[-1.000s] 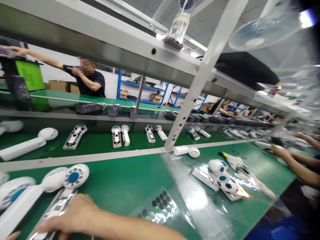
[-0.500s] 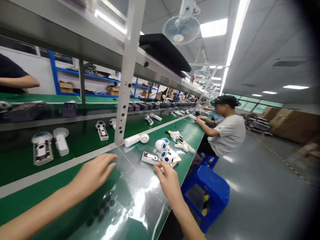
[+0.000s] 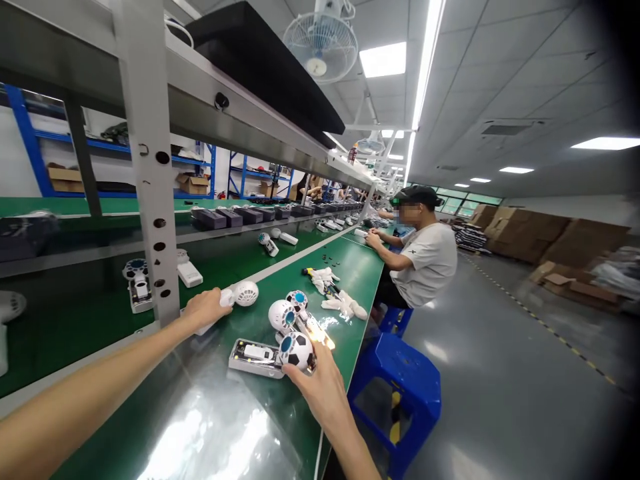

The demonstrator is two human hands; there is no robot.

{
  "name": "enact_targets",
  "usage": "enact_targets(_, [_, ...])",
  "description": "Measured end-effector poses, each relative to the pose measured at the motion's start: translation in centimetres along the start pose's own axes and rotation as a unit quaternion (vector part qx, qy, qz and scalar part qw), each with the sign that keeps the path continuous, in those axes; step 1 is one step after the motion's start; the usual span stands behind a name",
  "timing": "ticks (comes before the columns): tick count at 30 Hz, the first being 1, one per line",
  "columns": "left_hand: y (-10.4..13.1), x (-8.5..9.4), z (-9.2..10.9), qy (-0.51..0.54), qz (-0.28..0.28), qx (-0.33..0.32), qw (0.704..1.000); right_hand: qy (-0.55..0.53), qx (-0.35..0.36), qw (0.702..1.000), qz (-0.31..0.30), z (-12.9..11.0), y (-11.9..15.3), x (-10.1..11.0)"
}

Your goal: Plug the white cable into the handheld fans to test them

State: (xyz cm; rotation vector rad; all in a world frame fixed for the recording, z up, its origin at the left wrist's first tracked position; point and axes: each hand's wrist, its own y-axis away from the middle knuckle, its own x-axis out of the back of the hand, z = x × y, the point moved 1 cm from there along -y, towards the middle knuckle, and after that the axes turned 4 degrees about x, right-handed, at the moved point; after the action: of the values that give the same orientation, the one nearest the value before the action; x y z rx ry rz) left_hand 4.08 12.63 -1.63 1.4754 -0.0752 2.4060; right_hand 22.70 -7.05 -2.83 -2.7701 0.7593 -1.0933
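My left hand [image 3: 207, 310] is closed over the handle of a white handheld fan [image 3: 246, 293]; its round vented head sticks out past my fingers. My right hand [image 3: 320, 377] grips a football-patterned handheld fan [image 3: 296, 351] by its round head, thumb in front and fingers at the far side. That fan's handle [image 3: 256, 357] lies on the bench with its inner parts exposed. Right behind it are other open fans, one with a white head [image 3: 281, 315] and one with a patterned head [image 3: 297, 301]. Their handles are partly hidden.
White gloves [image 3: 345, 305] and a yellow-handled tool [image 3: 311, 272] lie farther along the green bench [image 3: 350, 257]. A metal post [image 3: 150, 167] rises at left. More fans [image 3: 267, 244] sit on the belt. A blue stool [image 3: 400, 373] and a seated co-worker [image 3: 425, 247] are at right.
The view has shifted right and forward. My left hand has reached onto the white fan, and my right hand has taken hold of the football-patterned fan's head.
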Motion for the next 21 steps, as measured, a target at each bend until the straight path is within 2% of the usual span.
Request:
enact_targets(2, [1.8, 0.9, 0.5, 0.065, -0.048, -0.038, 0.996, -0.067, -0.008, 0.998, 0.009, 0.2, -0.3, 0.1])
enact_targets(4, [4.5, 1.8, 1.3, 0.127, -0.105, -0.105, 0.981, -0.152, -0.030, 0.988, 0.011, 0.4, -0.5, 0.2])
enact_targets(6, [7.2, 2.5, 2.1, 0.176, -0.179, -0.188, 0.950, -0.211, -0.052, 0.976, -0.005, 0.3, -0.5, 0.3])
enact_targets(8, [9.2, 2.7, 2.8, 0.197, -0.268, -0.234, 0.914, -0.244, -0.049, 0.968, -0.022, -0.3, -0.4, 0.2])
enact_targets(10, [10.4, 2.2, 3.0, 0.202, -0.349, -0.233, 0.885, -0.278, -0.035, 0.959, -0.032, -1.5, -0.1, 0.0])
enact_targets(12, [11.1, 1.3, 2.8, 0.231, -0.419, -0.199, 0.855, -0.306, -0.018, 0.951, -0.048, -3.1, 0.2, -0.4])
enact_targets(14, [11.9, 0.5, 2.1, 0.291, -0.472, -0.159, 0.817, -0.325, 0.012, 0.941, -0.097, -4.6, 0.4, -0.8])
enact_targets(16, [13.3, 0.6, 0.9, 0.348, -0.469, -0.121, 0.803, -0.308, 0.039, 0.937, -0.157, -5.3, 0.6, -1.1])
enact_targets(18, [15.5, 1.7, -0.9, 0.373, -0.392, -0.095, 0.836, -0.220, 0.042, 0.962, -0.158, -4.5, 0.5, -1.0])
enact_targets(20, [18.5, 3.6, -3.5, 0.357, -0.281, -0.056, 0.889, -0.041, 0.027, 0.998, -0.039, -2.2, -0.2, -0.6])
enact_targets(21, [20.3, 4.5, -5.0, 0.335, -0.227, -0.026, 0.914, 0.053, 0.036, 0.998, 0.006, -0.7, -0.8, -0.5])
